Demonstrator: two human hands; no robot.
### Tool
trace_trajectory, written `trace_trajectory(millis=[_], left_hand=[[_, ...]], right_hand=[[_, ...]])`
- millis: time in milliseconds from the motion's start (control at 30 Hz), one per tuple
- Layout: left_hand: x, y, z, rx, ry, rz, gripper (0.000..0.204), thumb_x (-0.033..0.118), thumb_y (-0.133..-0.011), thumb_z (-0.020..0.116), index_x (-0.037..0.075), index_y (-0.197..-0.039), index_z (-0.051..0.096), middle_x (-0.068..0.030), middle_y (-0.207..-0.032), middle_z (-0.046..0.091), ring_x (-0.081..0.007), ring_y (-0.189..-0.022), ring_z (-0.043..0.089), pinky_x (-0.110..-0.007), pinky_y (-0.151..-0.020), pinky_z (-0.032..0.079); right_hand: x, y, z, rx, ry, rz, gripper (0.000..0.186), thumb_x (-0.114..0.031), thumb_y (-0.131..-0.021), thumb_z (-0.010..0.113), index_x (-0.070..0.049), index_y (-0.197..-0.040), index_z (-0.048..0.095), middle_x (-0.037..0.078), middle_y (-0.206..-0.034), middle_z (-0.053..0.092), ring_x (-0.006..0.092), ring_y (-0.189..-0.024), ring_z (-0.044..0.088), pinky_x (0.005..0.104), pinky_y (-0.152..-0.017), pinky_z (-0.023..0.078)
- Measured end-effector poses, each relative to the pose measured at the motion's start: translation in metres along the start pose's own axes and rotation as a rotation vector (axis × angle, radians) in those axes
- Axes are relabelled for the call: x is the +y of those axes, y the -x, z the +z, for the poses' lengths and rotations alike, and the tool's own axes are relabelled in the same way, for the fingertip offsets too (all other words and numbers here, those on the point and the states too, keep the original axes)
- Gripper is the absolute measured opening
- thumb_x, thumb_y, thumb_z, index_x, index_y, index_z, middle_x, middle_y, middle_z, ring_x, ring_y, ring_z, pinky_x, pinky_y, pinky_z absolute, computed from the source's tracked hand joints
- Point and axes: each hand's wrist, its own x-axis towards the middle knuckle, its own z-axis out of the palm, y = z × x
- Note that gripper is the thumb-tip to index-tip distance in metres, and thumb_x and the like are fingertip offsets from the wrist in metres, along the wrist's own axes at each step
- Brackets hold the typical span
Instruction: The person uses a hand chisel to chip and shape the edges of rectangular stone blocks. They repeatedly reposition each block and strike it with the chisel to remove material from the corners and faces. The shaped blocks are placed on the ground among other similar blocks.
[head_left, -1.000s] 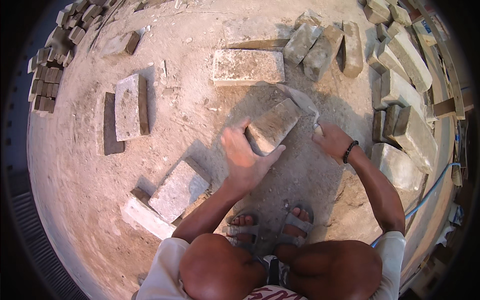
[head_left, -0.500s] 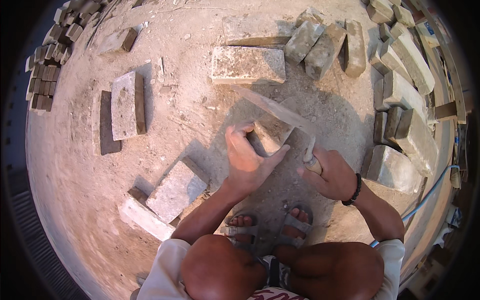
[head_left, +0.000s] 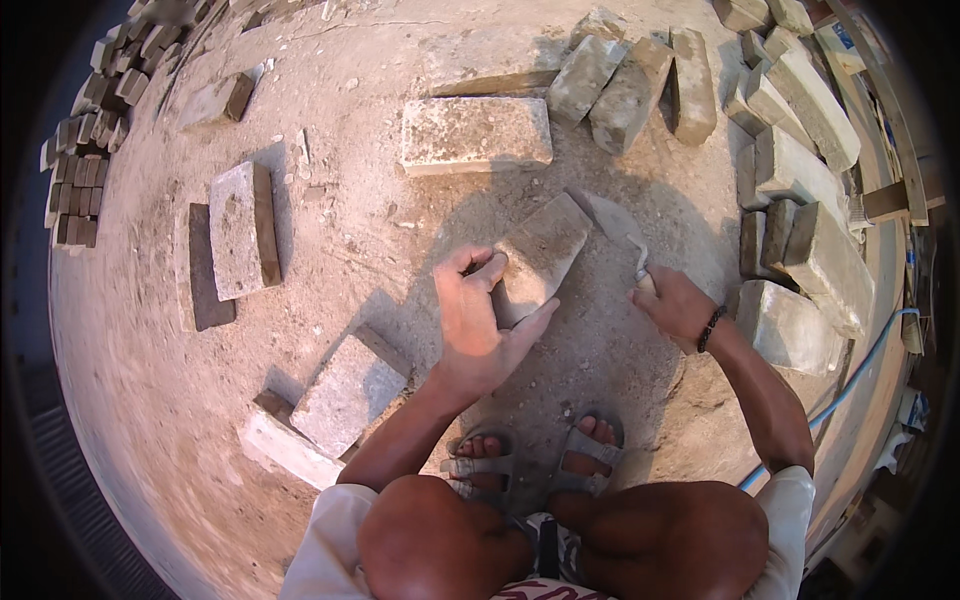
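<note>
My left hand (head_left: 480, 315) grips the near end of a grey brick (head_left: 543, 250), which tilts away toward the upper right. Its thumb and fingers press on opposite sides. In my right hand (head_left: 677, 308) is the handle of a trowel (head_left: 612, 220). The thin metal blade points up and left, close beside the brick's far right corner; whether they touch I cannot tell. Beyond them a pale, pitted block (head_left: 477, 135) lies flat on the dusty ground.
Several bricks (head_left: 632, 95) lean together at the top right of centre. A long row of bricks (head_left: 800, 170) runs down the right, by a blue hose (head_left: 860, 370). Paired bricks stand at left (head_left: 243, 230) and lower left (head_left: 350, 390). Sandals (head_left: 585, 455) are on my feet.
The trowel blade has swung from above the brick to its right side. My right hand has moved right, and the brick now shows its broad face. The view has shifted slightly.
</note>
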Motion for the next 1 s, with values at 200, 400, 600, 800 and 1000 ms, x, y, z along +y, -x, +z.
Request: trace_trajectory(millis=[200, 400, 600, 800, 1000], left_hand=[[-0.007, 0.005, 0.005, 0.067, -0.128, 0.093, 0.071, 0.019, -0.065, 0.092, 0.000, -0.125, 0.059, -0.0200, -0.134, 0.051, -0.0337, -0.116, 0.053, -0.045, -0.095, 0.042], [-0.013, 0.009, 0.008, 0.029, -0.180, 0.166, 0.073, 0.019, -0.065, 0.092, 0.004, -0.129, 0.061, -0.0205, -0.144, 0.048, -0.0362, -0.118, 0.054, -0.048, -0.101, 0.041], [-0.021, 0.008, 0.015, 0.047, 0.023, 0.077, 0.073, 0.011, -0.067, 0.089, 0.009, -0.133, 0.057, -0.0203, -0.138, 0.049, -0.0371, -0.122, 0.048, -0.048, -0.101, 0.039], [-0.035, 0.024, 0.048, 0.219, 0.315, -0.099, 0.095, 0.015, -0.069, 0.091, 0.005, -0.146, 0.036, -0.0222, -0.137, 0.045, -0.0380, -0.128, 0.046, -0.047, -0.104, 0.040], [-0.027, -0.001, 0.048, -0.004, 0.671, -0.512, 0.082, 0.019, -0.067, 0.091, 0.000, -0.129, 0.041, -0.0200, -0.127, 0.051, -0.0310, -0.122, 0.051, -0.045, -0.101, 0.042]], right_hand=[[-0.072, 0.042, -0.004, 0.007, -0.161, -0.370, 0.037, -0.025, -0.092, 0.061, 0.004, -0.114, 0.055, 0.028, -0.086, 0.066, 0.0471, -0.086, 0.064, 0.0485, -0.075, 0.051], [-0.003, -0.005, -0.021, -0.028, 0.169, 0.032, 0.038, -0.027, -0.093, 0.059, 0.002, -0.117, 0.054, 0.027, -0.087, 0.066, 0.0458, -0.084, 0.066, 0.0465, -0.076, 0.052], [-0.029, 0.006, 0.004, 0.082, -0.142, -0.276, 0.031, -0.024, -0.092, 0.065, 0.003, -0.103, 0.055, 0.016, -0.077, 0.063, 0.0260, -0.067, 0.064, 0.0394, -0.067, 0.051], [0.030, -0.002, 0.007, 0.015, -0.086, 0.052, 0.024, -0.020, -0.093, 0.062, 0.001, -0.103, 0.055, 0.011, -0.077, 0.063, 0.0178, -0.060, 0.062, 0.0358, -0.058, 0.050], [0.017, 0.028, -0.003, 0.326, -0.007, -0.137, 0.029, -0.025, -0.095, 0.064, -0.001, -0.108, 0.055, 0.005, -0.065, 0.054, 0.0134, -0.052, 0.054, 0.0317, -0.050, 0.044]])
